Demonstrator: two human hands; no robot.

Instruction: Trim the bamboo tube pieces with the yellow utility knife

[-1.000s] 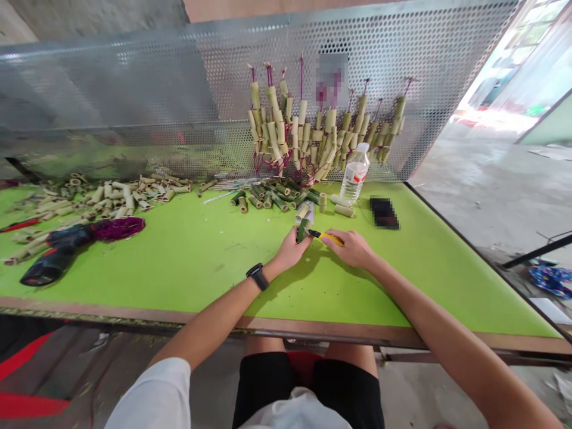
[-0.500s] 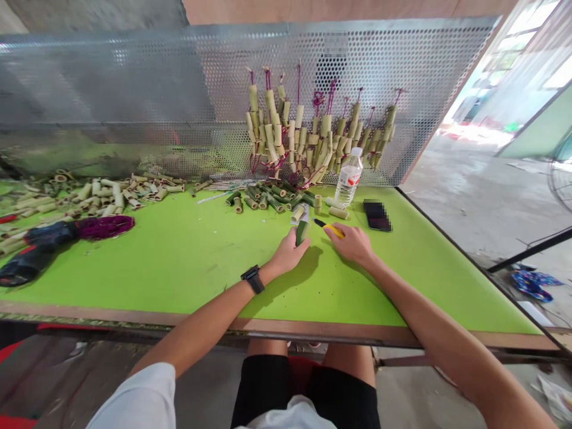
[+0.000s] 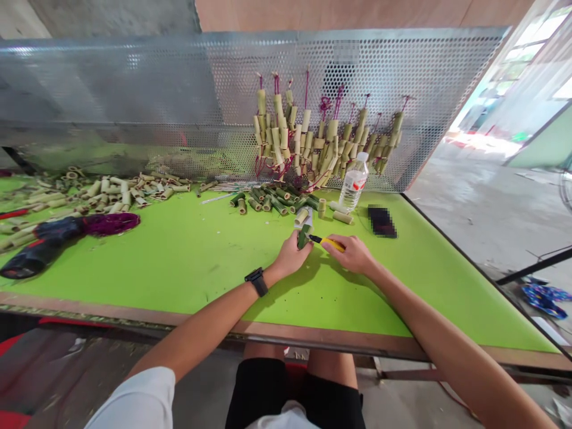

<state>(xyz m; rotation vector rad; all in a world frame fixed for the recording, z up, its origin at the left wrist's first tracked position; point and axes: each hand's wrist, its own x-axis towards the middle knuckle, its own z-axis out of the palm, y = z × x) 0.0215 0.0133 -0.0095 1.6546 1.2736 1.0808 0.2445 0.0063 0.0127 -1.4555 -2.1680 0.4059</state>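
Observation:
My left hand is closed around a short green bamboo tube, held tilted above the green tabletop. In my right hand is a yellow utility knife with a black front end. Its tip meets the right side of the tube, though the blade itself is too small to make out. Just beyond my hands lie a pale bamboo tube on a white slip and a pile of green bamboo tubes. Another pale tube rests on its side to the right.
A water bottle and a dark phone stand and lie to the right. Bamboo strings hang from the perforated metal panel. On the left are cut pale tubes, a power drill and purple cord.
My right hand has brought the knife left, from beside the tube to touching it. My left hand keeps its hold on the tube. The view has shifted slightly.

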